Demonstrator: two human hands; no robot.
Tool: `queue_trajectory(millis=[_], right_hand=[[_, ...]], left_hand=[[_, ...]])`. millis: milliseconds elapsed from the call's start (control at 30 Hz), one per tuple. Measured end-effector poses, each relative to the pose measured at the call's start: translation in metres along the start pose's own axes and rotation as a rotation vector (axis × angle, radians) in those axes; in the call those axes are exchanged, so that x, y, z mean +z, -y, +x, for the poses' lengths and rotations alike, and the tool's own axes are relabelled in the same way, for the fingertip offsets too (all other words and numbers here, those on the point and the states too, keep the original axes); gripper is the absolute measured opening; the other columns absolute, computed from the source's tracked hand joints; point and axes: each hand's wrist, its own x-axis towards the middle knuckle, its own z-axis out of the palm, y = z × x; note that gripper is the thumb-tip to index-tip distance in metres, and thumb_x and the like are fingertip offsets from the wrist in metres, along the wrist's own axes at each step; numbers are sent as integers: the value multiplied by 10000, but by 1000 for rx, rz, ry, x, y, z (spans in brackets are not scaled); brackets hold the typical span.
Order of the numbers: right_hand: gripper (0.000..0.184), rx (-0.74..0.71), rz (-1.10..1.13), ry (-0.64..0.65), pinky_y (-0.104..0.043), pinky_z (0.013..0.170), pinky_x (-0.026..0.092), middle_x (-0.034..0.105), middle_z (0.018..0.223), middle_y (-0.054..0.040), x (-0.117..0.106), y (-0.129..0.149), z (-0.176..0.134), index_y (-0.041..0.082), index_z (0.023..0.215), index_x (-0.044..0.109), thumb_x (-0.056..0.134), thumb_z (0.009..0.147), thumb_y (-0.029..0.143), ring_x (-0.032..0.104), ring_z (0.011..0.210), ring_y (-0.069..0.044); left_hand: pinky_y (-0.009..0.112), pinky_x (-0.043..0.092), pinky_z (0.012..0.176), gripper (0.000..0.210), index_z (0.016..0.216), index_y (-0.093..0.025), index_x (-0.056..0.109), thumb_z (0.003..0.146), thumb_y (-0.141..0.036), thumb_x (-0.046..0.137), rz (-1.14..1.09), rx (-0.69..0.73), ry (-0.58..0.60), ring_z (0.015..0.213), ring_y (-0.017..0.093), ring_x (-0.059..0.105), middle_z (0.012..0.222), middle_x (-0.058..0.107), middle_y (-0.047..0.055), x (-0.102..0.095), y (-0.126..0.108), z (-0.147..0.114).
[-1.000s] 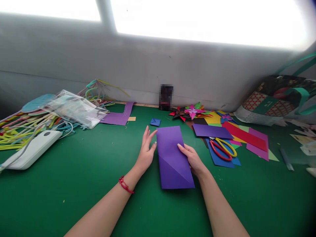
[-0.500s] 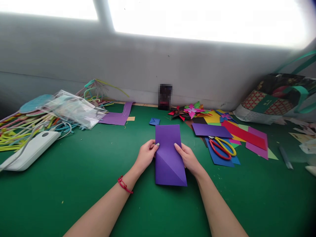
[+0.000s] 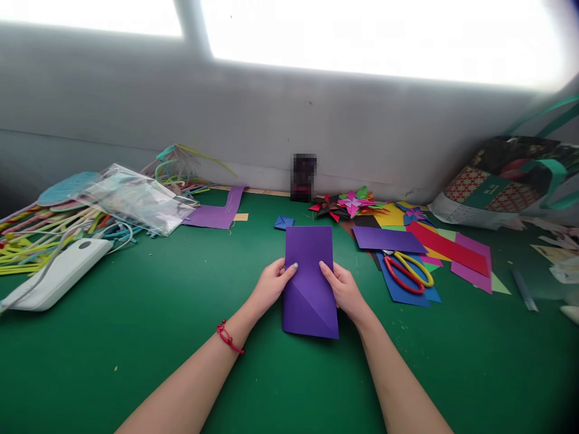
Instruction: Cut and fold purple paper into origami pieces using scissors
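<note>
A tall rectangle of purple paper (image 3: pixel 310 301) is held upright-facing between my two hands, with a diagonal crease across its lower half. My left hand (image 3: pixel 272 282) grips the left edge, thumb on the front and fingers behind. On the opposite edge my right hand (image 3: pixel 344 286) pinches the sheet the same way, its fingers partly hidden. Just beyond the paper's top edge lies a small folded blue paper piece (image 3: pixel 284 223). To the right, scissors (image 3: pixel 409 271) with one red and one yellow handle rest on blue paper.
Coloured sheets, including a red strip (image 3: pixel 447 247), and folded paper stars (image 3: pixel 355 204) lie at the back right. A patterned bag (image 3: pixel 491 187) stands beyond them. Pipe cleaners (image 3: pixel 27 241), a clear plastic bag (image 3: pixel 140 199) and a white corded device (image 3: pixel 63 274) occupy the left.
My left thumb has shifted slightly inward over the purple paper's front. The sheet's lower edge has moved a little up and left. My right hand stays at its edge.
</note>
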Motion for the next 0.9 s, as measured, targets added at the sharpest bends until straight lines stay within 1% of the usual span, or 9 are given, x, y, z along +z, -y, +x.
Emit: queue_trajectory(millis=[100,233,300,367,433,467,533,667,900], right_hand=[[354,7,-21,-14,-261,502,470,657,831,-31,1,2,-1,211,1041,581,525,783,447,585,604,-163],[393,47,-63,-34,-231,350,368,604,613,-3,0,3,-2,200,1015,601,512,775,498,469,402,-112],[408,48,-72,-44,-225,322,340,561,543,12,0,3,-2,192,993,610,487,783,519,425,362,-99],[395,6,-60,-52,-234,386,404,584,590,0,0,4,-3,189,985,614,478,795,507,488,432,-117],[360,-57,-40,-55,-262,553,478,638,741,-26,2,5,-3,195,988,616,485,805,476,575,612,-156],[346,-80,-37,-53,-277,631,485,650,817,-33,2,5,-3,200,993,616,488,808,463,592,696,-173],[339,-98,-45,-43,-297,702,479,656,898,-35,4,5,-3,212,1005,617,487,810,456,599,772,-192],[341,-125,-63,-38,-310,727,473,657,941,-35,4,5,-2,221,1031,616,482,815,448,605,805,-203],[311,-153,-90,-45,-298,686,470,662,903,-28,3,4,-2,224,1016,620,463,835,422,603,767,-196]], left_hand=[[289,463,702,391,1006,-133,565,740,-419,578,-75,-12,47,794,191,599,913,647,86,3,1,-1],[271,464,655,372,976,-125,571,747,-419,574,-108,-44,61,737,174,602,879,658,81,1,1,-1],[258,456,635,352,953,-125,575,747,-410,579,-116,-60,66,722,164,598,853,661,74,1,0,-1],[251,450,630,344,959,-126,576,751,-400,580,-119,-66,70,723,159,594,851,660,70,0,-2,-2],[251,447,630,348,977,-128,576,754,-396,579,-120,-65,72,730,160,592,856,660,69,1,-3,-2],[252,447,629,351,983,-130,577,754,-396,578,-120,-65,72,731,162,592,854,660,68,1,-3,-2],[255,447,623,358,985,-132,580,749,-401,581,-118,-70,72,729,167,594,847,661,68,1,-2,-2],[255,447,615,379,984,-131,580,739,-420,586,-114,-70,76,739,175,599,871,663,75,1,-1,-1],[240,440,623,344,987,-136,578,754,-389,581,-124,-85,72,736,154,592,897,661,69,1,-2,-1]])
